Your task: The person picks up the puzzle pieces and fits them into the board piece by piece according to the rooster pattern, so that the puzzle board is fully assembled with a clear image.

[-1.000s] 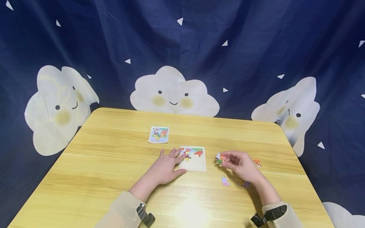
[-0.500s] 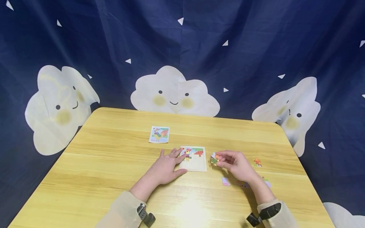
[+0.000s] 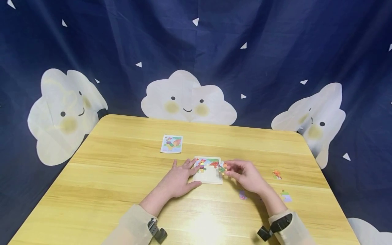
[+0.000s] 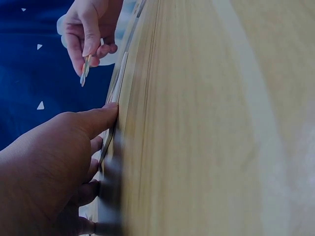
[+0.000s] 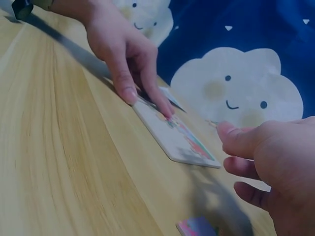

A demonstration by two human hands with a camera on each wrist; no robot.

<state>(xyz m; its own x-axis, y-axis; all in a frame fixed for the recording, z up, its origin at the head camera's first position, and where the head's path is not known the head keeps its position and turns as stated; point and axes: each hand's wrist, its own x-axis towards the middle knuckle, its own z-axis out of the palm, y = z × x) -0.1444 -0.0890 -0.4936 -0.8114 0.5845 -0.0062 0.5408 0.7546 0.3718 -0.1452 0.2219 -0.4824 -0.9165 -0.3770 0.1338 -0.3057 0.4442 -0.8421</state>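
A square puzzle board point(image 3: 211, 175) lies on the table, its upper part and left side filled with coloured pieces showing a rooster's head. The left hand point(image 3: 179, 180) rests spread at the board's left edge, fingertips on it. Between thumb and fingers the right hand point(image 3: 246, 175) pinches a green and orange puzzle piece point(image 3: 222, 169) at the board's right edge. In the left wrist view that piece point(image 4: 85, 71) is held above the tabletop. The right wrist view shows the board point(image 5: 165, 135) under the left hand's fingertips, with the right hand point(image 5: 275, 162) above the table beside it.
A picture card of a rooster point(image 3: 172, 144) lies behind the board to the left. To the right lie loose pieces: an orange one point(image 3: 277, 174), a green and lilac one point(image 3: 286, 196), a purple one point(image 3: 243, 195), and another partly hidden by the right forearm.
The right hand has moved left with its pinched piece, from the space right of the board to the board's right edge. The left hand has stayed in place.
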